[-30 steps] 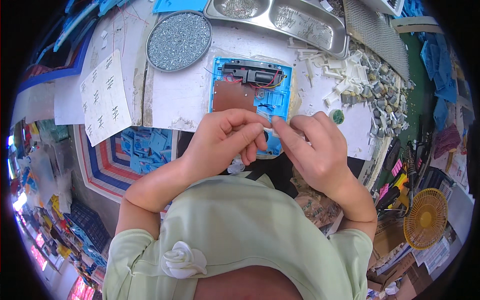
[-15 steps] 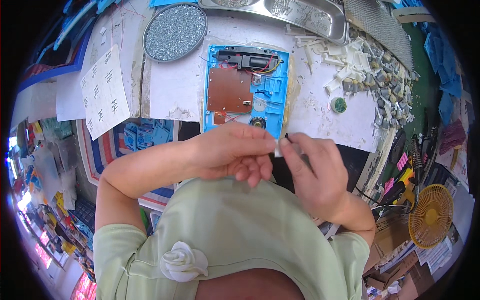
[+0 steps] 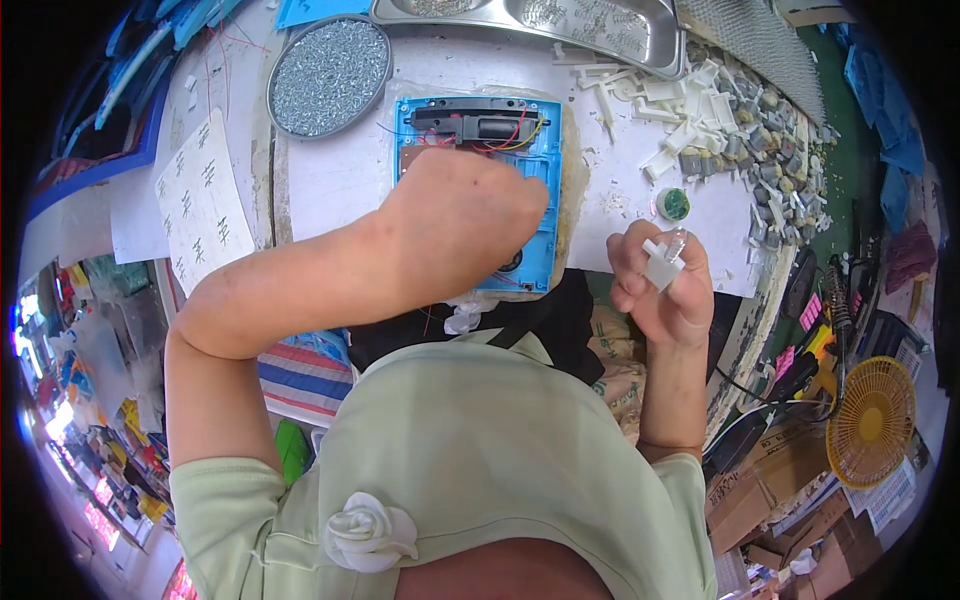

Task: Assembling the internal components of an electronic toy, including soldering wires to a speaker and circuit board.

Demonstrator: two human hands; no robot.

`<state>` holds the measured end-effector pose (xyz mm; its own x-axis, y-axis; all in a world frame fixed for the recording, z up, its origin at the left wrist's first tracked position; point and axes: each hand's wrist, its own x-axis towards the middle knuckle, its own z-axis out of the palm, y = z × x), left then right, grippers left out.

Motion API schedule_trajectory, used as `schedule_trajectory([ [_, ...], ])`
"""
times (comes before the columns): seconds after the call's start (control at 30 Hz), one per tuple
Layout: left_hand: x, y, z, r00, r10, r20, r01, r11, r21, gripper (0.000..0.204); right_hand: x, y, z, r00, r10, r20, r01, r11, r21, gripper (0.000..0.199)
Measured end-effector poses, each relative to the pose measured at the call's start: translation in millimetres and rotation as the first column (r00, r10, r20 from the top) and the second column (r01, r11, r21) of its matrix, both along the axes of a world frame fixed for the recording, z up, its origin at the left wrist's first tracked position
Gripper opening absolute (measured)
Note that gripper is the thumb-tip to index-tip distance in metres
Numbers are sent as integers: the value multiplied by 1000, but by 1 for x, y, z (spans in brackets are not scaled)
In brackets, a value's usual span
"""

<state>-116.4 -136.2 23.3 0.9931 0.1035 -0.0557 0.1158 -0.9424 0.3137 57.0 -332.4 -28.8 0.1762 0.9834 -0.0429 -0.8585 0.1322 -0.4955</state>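
Observation:
A blue open device casing [image 3: 478, 135] with a black part and coloured wires at its far end lies on the white worktop [image 3: 330, 185]. My left hand [image 3: 455, 225] rests over its middle, back of the hand up; its fingers are hidden, so what they touch cannot be seen. My right hand [image 3: 660, 285] is off to the right of the casing, fingers closed on a small white plastic part [image 3: 662, 262]. A small green round part [image 3: 673, 204] lies on the worktop just beyond my right hand.
A round tray of small metal screws [image 3: 328, 75] sits at the far left, a steel compartment tray [image 3: 530, 22] at the far edge. A heap of white and grey plastic parts [image 3: 730, 120] lies far right. A printed sheet [image 3: 205, 200] is left; a yellow fan [image 3: 875, 420] stands lower right.
My hands, held together near my chest, have parted. The left hand moved forward onto the blue casing; the right hand moved right, carrying the small white part.

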Motion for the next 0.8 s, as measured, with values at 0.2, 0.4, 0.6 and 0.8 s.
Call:
schedule_trajectory([
  [0.2,0,0,-11,994,57,90,-61,998,34,16,7,0,5,995,-28,92,40,991,-128,39],
  [0.4,-9,2,-29,936,153,316,-131,987,-89,15,9,1,11,878,-37,476,179,950,-257,35],
  [0.6,-19,-4,-32,854,461,239,-323,831,-452,10,9,37,32,-261,-161,952,87,978,190,36],
  [0.8,-15,5,-21,833,551,-51,-439,603,-666,8,-5,67,44,-560,-202,804,-138,979,150,29],
])
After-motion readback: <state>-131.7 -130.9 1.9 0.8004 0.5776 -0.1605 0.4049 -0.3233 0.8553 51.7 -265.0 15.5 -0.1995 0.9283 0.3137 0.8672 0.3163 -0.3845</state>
